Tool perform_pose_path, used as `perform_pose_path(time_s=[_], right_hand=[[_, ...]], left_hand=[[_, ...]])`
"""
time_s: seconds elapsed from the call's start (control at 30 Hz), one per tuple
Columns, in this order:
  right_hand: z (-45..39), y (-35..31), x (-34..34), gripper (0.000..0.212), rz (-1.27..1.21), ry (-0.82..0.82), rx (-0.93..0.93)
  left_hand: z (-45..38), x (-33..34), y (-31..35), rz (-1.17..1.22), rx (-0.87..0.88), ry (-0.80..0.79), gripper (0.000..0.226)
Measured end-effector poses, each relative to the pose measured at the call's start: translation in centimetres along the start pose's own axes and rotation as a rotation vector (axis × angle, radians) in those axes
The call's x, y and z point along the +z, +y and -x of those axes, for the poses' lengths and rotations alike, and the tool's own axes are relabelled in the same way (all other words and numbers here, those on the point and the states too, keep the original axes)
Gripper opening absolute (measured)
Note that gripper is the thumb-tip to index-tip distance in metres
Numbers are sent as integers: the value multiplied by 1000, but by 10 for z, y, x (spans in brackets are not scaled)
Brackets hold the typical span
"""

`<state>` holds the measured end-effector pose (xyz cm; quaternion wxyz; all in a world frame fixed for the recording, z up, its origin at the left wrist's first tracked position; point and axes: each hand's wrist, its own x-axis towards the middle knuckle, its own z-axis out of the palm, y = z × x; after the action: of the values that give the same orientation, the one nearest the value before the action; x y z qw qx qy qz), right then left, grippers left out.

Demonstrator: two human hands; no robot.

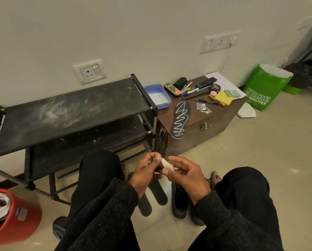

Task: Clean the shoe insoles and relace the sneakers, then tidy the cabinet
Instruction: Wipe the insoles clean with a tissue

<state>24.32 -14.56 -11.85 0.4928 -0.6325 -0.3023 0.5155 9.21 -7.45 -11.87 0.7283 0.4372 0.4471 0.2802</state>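
Between my knees, my left hand (145,171) and my right hand (185,175) both pinch a small crumpled white tissue (167,164). A black insole (181,119) marked with a white zigzag line lies on the brown wooden cabinet (213,122), its heel hanging over the front edge. Two more dark insoles (158,192) lie on the floor below my hands, next to a black sneaker (179,201) with a loose lace.
A dusty black shoe rack (68,113) stands at left. The cabinet top holds a blue tray (158,96) of white powder, pens, a remote, sticky notes and keys. A red bin (15,216) sits bottom left, a green bag (265,87) at right.
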Motion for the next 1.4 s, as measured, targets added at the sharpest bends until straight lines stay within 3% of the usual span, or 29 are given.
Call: perform_pose_path(time_s=[0.13, 0.27, 0.4, 0.47, 0.57, 0.67, 0.77, 1.0, 1.2, 1.33, 1.4], right_hand=[[-1, 2, -2, 28, -105, -32, 55], [-5, 9, -6, 24, -179, -11, 121], [-6, 11, -8, 21, -240, 17, 156], [-5, 9, -10, 24, -285, -8, 166], [-3, 2, -11, 29, -164, -108, 197], [-1, 0, -6, 30, -53, -272, 302], [1, -2, -4, 27, 25, -349, 282], [0, -4, 3, 36, -380, -252, 226], [-3, 0, -3, 46, -361, -142, 332], [-5, 4, -11, 20, -384, -172, 451], [-5, 1, -12, 19, -483, -160, 424]], left_hand=[[0, 5, -1, -82, 49, 20, 25], [-4, 6, -3, -213, 121, 179, 19], [-8, 3, -3, -156, 66, 224, 19], [-9, 1, -2, -1, 8, 267, 21], [-15, -6, 1, 239, -23, 377, 15], [-17, -6, -1, 249, -30, 412, 16], [-17, -1, -1, 202, -26, 422, 12], [-13, 6, -5, 111, -27, 250, 22], [-11, 8, -2, -130, 88, 222, 16], [-19, -3, -1, -260, 44, 348, 8], [-18, -2, 0, -248, -8, 340, 16]])
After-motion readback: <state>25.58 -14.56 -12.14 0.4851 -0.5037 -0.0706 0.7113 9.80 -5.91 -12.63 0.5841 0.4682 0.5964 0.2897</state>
